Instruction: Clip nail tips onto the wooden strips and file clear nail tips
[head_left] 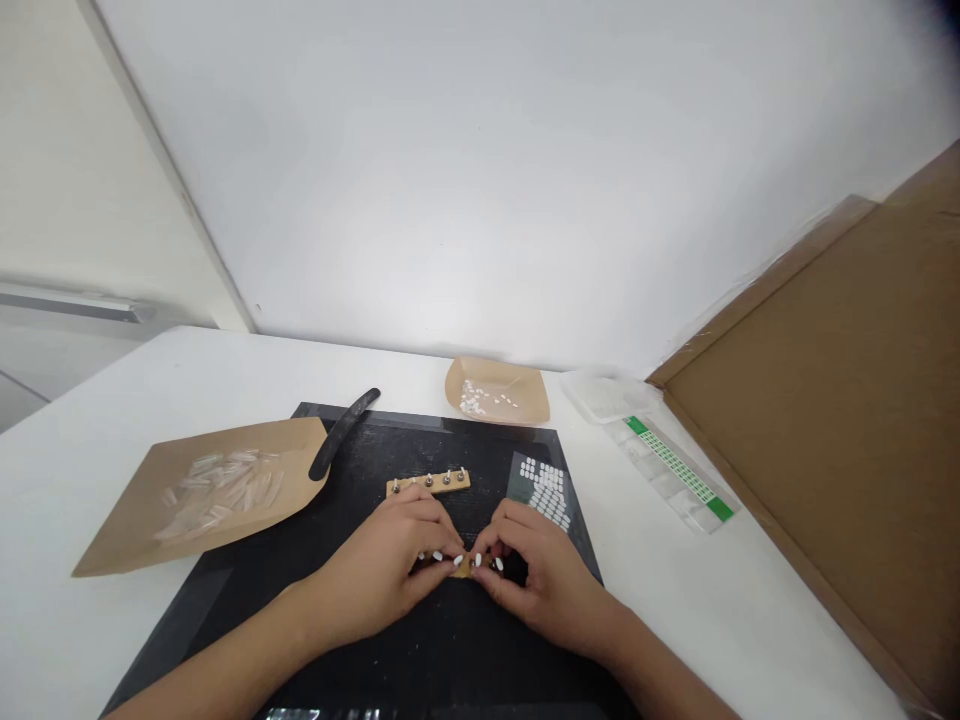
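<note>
Both hands meet over a small wooden strip (461,568) low in the middle of the black mat (360,640). Several white nail-shaped pieces (499,564) stand along this strip. My left hand (397,550) has thumb and forefinger pinched around a white piece (458,560). My right hand (529,565) pinches close beside it, at another white piece (478,560). Fingers hide parts of the strip. Just behind my left hand lies a second wooden strip (450,483) with small metal holders on it. A sheet with rows of white ovals (546,490) lies behind my right hand.
A brown paper tray (135,510) with clear pieces is at the left, a black curved file (345,432) against its edge. Another paper tray (532,395) holds small white bits at the back. A clear case with a green-ended card (679,465) lies right. Cardboard (847,400) stands far right.
</note>
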